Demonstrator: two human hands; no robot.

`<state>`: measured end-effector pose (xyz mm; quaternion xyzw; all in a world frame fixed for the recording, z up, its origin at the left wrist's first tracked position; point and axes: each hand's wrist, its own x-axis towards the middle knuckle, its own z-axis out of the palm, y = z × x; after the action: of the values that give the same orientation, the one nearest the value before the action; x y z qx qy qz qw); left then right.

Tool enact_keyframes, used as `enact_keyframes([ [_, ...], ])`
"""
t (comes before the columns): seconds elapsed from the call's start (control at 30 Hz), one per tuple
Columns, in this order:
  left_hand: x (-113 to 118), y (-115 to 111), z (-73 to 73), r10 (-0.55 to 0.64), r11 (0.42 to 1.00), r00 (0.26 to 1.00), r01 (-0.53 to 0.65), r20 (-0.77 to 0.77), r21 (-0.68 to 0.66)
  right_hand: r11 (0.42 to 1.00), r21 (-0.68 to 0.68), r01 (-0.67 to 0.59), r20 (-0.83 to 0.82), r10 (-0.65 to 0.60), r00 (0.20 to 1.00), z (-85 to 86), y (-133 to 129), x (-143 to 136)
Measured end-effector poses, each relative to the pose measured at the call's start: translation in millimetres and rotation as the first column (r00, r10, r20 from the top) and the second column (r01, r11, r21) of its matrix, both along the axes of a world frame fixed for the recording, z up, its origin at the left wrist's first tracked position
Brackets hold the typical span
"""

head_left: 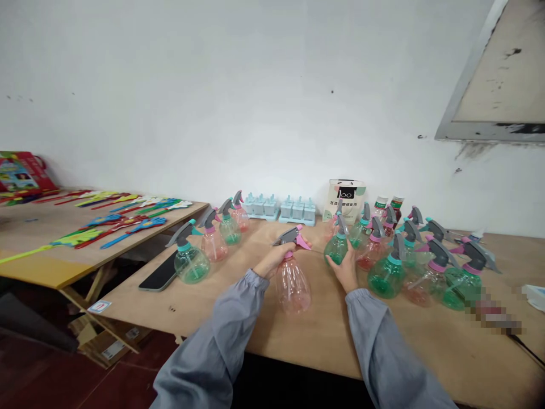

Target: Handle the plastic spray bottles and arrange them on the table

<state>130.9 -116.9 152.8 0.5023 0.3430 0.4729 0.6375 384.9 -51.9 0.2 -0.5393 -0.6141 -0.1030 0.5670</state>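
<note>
My left hand (275, 258) is closed round the neck of a pink spray bottle (293, 287), which is upright in front of me under its grey and pink trigger head. To the right, my right hand (344, 270) grips the round body of a green spray bottle (335, 248) with a grey and turquoise head. Several more green and pink spray bottles stand close together beyond it, among them a green spray bottle (386, 278). On the left, a short row of bottles begins with a green spray bottle (192, 266).
A black phone (159, 275) lies by the left row. Light blue ice-pop moulds (260, 207) and a printed paper bag (346, 201) stand along the wall. On the left-hand table (38, 244) lie several colourful hand-shaped toys. A blurred item and cable are at right.
</note>
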Motion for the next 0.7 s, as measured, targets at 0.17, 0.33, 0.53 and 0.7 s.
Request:
enact_keyframes([
  [0.17,-1,5,8.0,0.131,0.991,0.990,-0.130,-0.049,0.015,1.000,-0.007,-0.020,-0.007,0.020,1.000,2.7,-6,-3],
  [0.33,-1,15,15.9,0.064,0.996,0.997,-0.060,-0.051,0.073,0.999,-0.008,-0.040,-0.013,0.040,0.999,1.5,-8,-4],
  [0.53,5,30,25.6,0.037,0.999,0.998,-0.035,-0.060,0.028,0.999,-0.010,-0.049,-0.030,0.049,0.998,0.4,-8,-5],
  [0.7,4,48,34.3,0.074,0.997,0.995,-0.072,-0.074,0.028,0.999,-0.022,-0.049,-0.071,0.047,0.996,1.4,-12,-7],
])
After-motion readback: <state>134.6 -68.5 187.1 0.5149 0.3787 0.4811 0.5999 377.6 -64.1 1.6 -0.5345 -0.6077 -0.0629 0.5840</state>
